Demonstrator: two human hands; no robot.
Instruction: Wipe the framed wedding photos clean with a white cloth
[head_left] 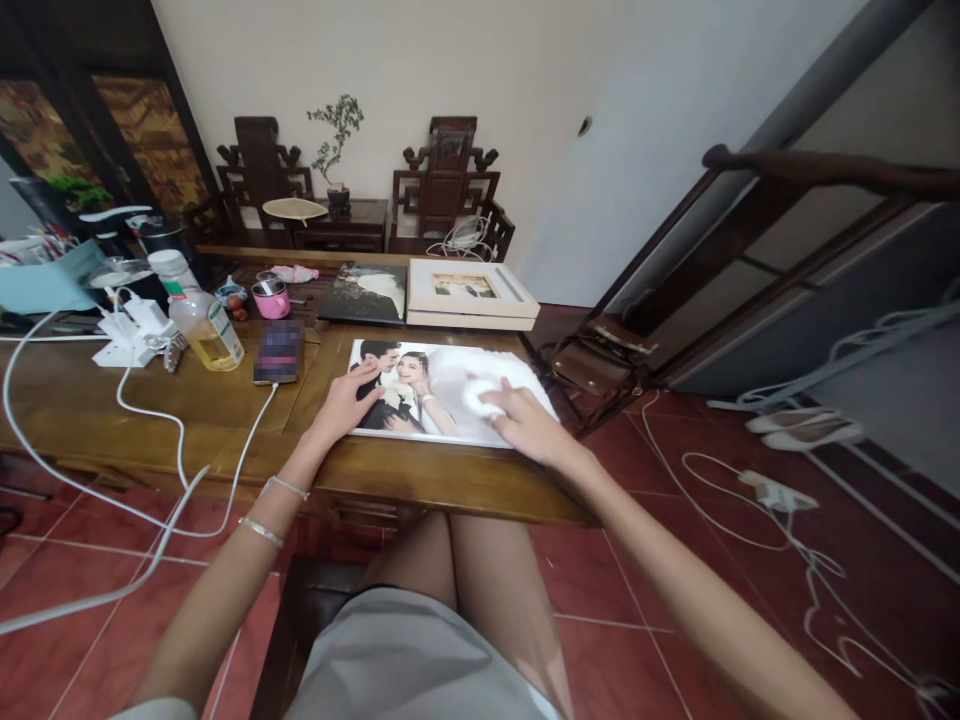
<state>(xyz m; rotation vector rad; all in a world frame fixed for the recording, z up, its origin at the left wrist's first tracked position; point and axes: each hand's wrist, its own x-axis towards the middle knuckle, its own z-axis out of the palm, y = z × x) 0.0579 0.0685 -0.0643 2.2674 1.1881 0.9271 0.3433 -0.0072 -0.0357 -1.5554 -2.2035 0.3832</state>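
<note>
A large glossy photo print (442,380) lies flat on the wooden table (187,420) in front of me. My left hand (346,400) rests flat on the print's left edge, fingers stretched out. My right hand (525,420) presses a small white cloth wad (480,395) against the print's right half, fingers curled over it. Two bracelets circle my left wrist.
Behind the print lie a dark photo (364,292) and a white framed picture (471,292). To the left are a phone (278,352) on a white cable, a bottle of yellow liquid (204,322), a pink cup (271,298) and a power strip (131,335). Cables trail on the red tile floor (765,490).
</note>
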